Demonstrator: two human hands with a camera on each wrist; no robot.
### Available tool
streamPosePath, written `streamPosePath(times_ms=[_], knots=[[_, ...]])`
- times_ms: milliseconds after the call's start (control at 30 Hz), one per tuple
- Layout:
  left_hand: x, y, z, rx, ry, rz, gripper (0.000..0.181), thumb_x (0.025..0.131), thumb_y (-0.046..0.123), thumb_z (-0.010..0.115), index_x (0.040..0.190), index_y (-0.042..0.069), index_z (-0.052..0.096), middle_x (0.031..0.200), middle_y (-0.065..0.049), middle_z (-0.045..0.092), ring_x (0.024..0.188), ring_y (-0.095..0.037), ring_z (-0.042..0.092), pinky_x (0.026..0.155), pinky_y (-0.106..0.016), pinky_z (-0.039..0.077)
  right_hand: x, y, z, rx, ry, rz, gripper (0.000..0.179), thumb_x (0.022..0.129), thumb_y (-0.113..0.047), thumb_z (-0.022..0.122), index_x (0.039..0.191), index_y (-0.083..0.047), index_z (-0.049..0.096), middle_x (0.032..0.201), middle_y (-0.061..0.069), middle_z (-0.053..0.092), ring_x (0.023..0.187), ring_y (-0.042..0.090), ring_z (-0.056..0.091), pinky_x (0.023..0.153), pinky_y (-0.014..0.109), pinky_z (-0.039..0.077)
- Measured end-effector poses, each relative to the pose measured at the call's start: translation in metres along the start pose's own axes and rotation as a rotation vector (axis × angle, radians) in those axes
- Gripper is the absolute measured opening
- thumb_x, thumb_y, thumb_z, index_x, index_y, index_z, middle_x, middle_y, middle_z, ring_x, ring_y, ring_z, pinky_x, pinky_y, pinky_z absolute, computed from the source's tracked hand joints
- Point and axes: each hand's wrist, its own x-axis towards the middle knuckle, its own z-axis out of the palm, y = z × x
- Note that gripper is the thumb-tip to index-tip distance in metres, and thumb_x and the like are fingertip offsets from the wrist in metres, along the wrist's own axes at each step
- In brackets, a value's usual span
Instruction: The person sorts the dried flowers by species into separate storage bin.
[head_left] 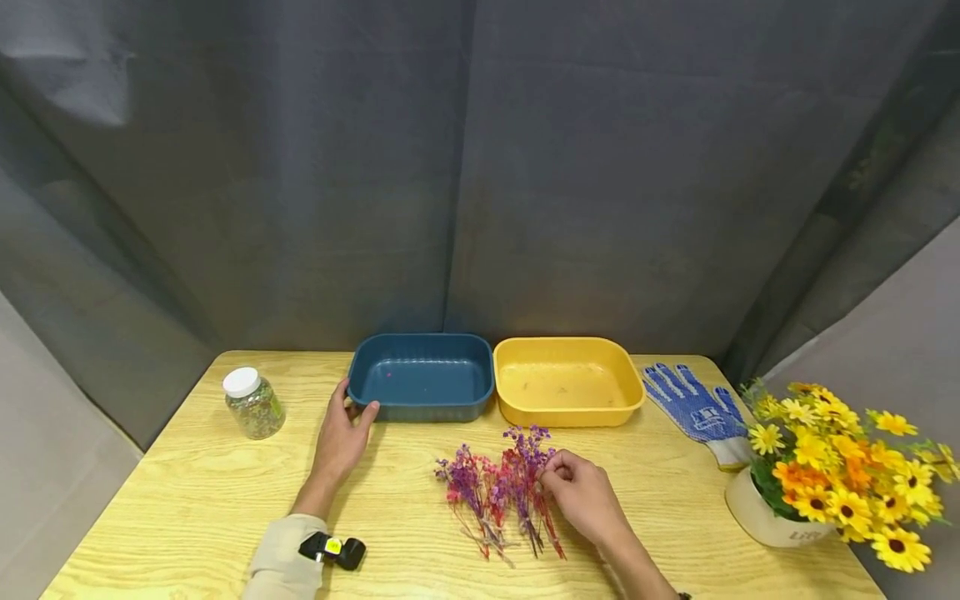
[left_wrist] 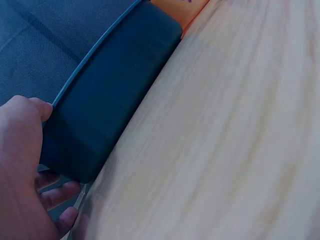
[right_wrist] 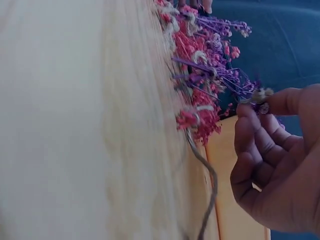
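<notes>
Grips the left end of the blue tub [head_left: 423,412] with the left hand [head_left: 343,435], thumb at the smooth rim, fingers bent about the rounded corner. Pinches a small purple head among the sprigs [head_left: 517,482] with the right hand [head_left: 583,497], thumb to forefinger, in front of the blue tub and toward its right. Spread there on the table [head_left: 187,517], pale and streaked with wood grain: dry, wispy stems, thin and straight below, frothy with purple, pink and red above, tied in places with rough, pale twine [right_wrist: 199,56]. Just right of the blue tub, a yellow tub [head_left: 573,417] of like shape, oblong and round-cornered. Farther right, a flat knitted glove [head_left: 693,408], white with a blue coating; farthest right and nearer the front, a rounded cream pot [head_left: 772,512] crowded with yellow and orange blooms [head_left: 847,467]. Well left of the blue tub, a see-through jar [head_left: 257,412] full of mixed-colour grains, topped with a white lid [head_left: 242,381]. Behind the blue tub, a dark grey curtain [head_left: 465,167], softly creased. Wears a beige sleeve [head_left: 283,560] on the left arm.
</notes>
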Motion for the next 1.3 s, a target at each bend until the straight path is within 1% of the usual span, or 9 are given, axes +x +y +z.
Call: streamPosePath(times_ms=[233,467,533,600,733,833,967,1133,1300], knots=[[0.001,0.000,0.000,0.000,0.005,0.006,0.076,0.096,0.049,0.053,0.155,0.020,0.015,0.154,-0.016,0.034,0.130,-0.034,0.052,0.103,-0.053,0.042,0.003,0.003,-0.009,0.039,0.013,-0.026,0.002,0.089,-0.016,0.065,0.090,-0.014,0.064,0.072,0.006,0.066,0.058,0.016,0.055,0.054,0.025,0.041],[-0.001,0.001,0.000,-0.006,0.006,0.002,0.077,0.095,0.051,0.053,0.155,0.021,0.015,0.153,-0.016,0.036,0.129,-0.034,0.052,0.102,-0.053,0.043,0.006,0.005,-0.016,0.127,0.030,-0.026,0.024,0.088,-0.013,0.068,0.111,-0.013,0.062,0.077,0.010,0.066,0.056,0.013,0.049,0.060,0.025,0.045],[-0.001,0.001,-0.001,-0.009,0.005,0.001,0.078,0.095,0.052,0.053,0.155,0.021,0.015,0.153,-0.017,0.037,0.129,-0.035,0.053,0.102,-0.053,0.043,0.007,0.005,-0.017,0.177,0.026,-0.017,0.030,0.088,-0.013,0.069,0.117,-0.012,0.062,0.082,0.012,0.067,0.055,0.011,0.045,0.057,0.024,0.043],[-0.001,0.001,-0.001,-0.004,0.001,0.000,0.079,0.094,0.054,0.053,0.155,0.021,0.015,0.152,-0.017,0.037,0.128,-0.034,0.053,0.101,-0.053,0.043,0.007,0.004,-0.018,0.216,0.012,-0.004,0.034,0.088,-0.014,0.070,0.121,-0.011,0.062,0.088,0.012,0.070,0.058,0.011,0.048,0.054,0.024,0.042],[-0.001,0.002,-0.001,0.004,0.000,0.000,0.081,0.094,0.056,0.052,0.155,0.021,0.014,0.153,-0.016,0.037,0.128,-0.034,0.053,0.101,-0.053,0.043,0.006,0.004,-0.016,0.272,-0.020,0.017,0.033,0.087,-0.013,0.070,0.119,-0.004,0.065,0.095,0.010,0.072,0.075,0.017,0.063,0.060,0.022,0.049],[-0.001,0.001,-0.001,0.009,-0.002,-0.001,0.081,0.094,0.056,0.052,0.155,0.021,0.013,0.152,-0.016,0.038,0.127,-0.033,0.054,0.101,-0.053,0.043,0.006,0.005,-0.014,0.303,-0.042,0.025,0.028,0.088,-0.013,0.069,0.113,0.000,0.067,0.098,0.012,0.071,0.085,0.022,0.066,0.068,0.025,0.053],[-0.001,0.001,-0.001,0.008,-0.005,-0.001,0.080,0.094,0.056,0.051,0.155,0.021,0.013,0.151,-0.016,0.039,0.127,-0.033,0.054,0.100,-0.052,0.044,0.006,0.006,-0.014,0.330,-0.056,0.041,0.022,0.090,-0.015,0.066,0.107,0.000,0.066,0.094,0.012,0.067,0.080,0.020,0.062,0.066,0.027,0.051],[-0.001,0.001,-0.001,0.007,-0.005,-0.001,0.079,0.095,0.055,0.051,0.155,0.021,0.013,0.151,-0.017,0.039,0.128,-0.033,0.053,0.101,-0.052,0.043,0.006,0.003,-0.018,0.387,-0.052,0.054,0.022,0.091,-0.013,0.064,0.107,0.001,0.060,0.088,0.008,0.061,0.076,0.018,0.057,0.064,0.027,0.049],[-0.001,0.001,-0.001,0.011,-0.004,-0.003,0.077,0.095,0.051,0.052,0.155,0.021,0.014,0.151,-0.017,0.039,0.128,-0.033,0.053,0.102,-0.053,0.042,0.004,-0.001,-0.022,0.386,-0.013,0.019,0.026,0.089,-0.015,0.068,0.109,-0.001,0.059,0.092,0.004,0.060,0.080,0.016,0.056,0.066,0.024,0.049]])
